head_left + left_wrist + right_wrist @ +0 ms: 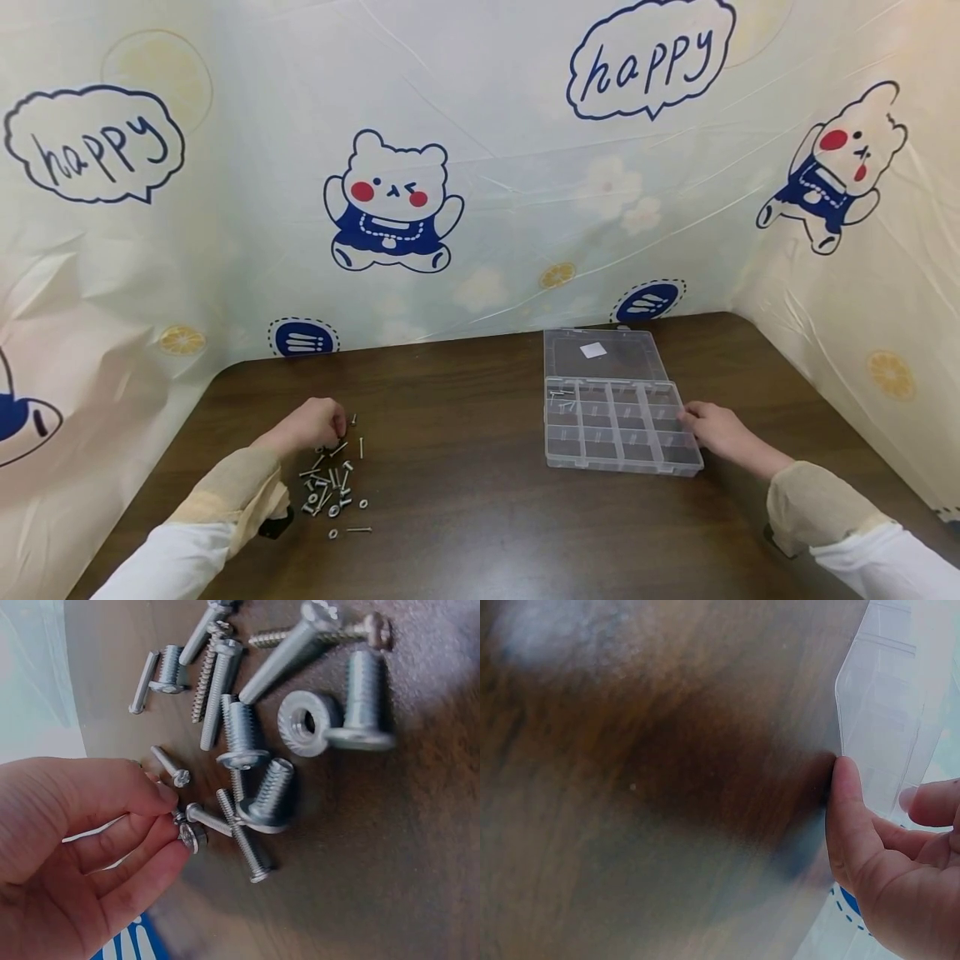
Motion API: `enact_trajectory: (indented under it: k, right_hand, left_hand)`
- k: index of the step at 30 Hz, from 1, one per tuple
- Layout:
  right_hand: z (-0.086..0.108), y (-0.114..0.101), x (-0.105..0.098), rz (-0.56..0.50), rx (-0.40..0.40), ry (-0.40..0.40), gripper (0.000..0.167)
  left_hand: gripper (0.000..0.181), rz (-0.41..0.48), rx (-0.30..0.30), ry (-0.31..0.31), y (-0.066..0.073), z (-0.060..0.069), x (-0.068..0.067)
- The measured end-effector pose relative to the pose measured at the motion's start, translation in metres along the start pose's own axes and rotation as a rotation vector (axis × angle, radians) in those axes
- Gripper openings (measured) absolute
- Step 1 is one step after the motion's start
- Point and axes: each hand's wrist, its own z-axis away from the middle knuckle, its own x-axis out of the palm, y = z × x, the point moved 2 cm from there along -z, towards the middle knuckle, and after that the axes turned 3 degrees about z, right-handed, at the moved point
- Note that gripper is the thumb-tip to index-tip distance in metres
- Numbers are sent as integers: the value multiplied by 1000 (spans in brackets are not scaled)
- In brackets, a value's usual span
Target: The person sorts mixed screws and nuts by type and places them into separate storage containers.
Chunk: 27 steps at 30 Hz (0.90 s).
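My left hand [318, 423] is over the far edge of a pile of loose screws, bolts and nuts on the left of the table. In the left wrist view its thumb and fingertips pinch a small screw [193, 837], whose shank the fingers partly hide. Close by lie a thin screw [171, 766], a long bolt [243, 837] and a flanged nut [307, 722]. On the right, my right hand [711, 425] holds the right edge of a clear compartment box [618, 469], thumb and fingers at its wall. Several screws [562, 398] lie in its far-left compartments.
The box's clear lid [611, 358] is folded back flat behind it, with a small white label [593, 350] on it. Around the dark wooden table [457, 500] hangs a printed curtain [510, 242]. A single screw [359, 530] and a nut [333, 534] lie nearest the front.
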Motion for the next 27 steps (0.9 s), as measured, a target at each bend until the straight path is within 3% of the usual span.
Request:
enact_trajectory:
  k: [4, 11, 17, 27]
  right_hand:
    - [1, -1, 0, -2, -7, 9, 39]
    - [0, 0, 0, -1, 4, 9, 39]
    - [-1, 0, 0, 13, -8, 10, 38]
    - [0, -1, -1, 22, -12, 10, 39]
  left_hand:
    - [17, 14, 21, 21, 0, -2, 0]
    - [16, 22, 153, 62, 10, -4, -9]
    - [16, 8, 169, 93, 27, -8, -16]
    - [15, 16, 217, 100, 56, -25, -17]
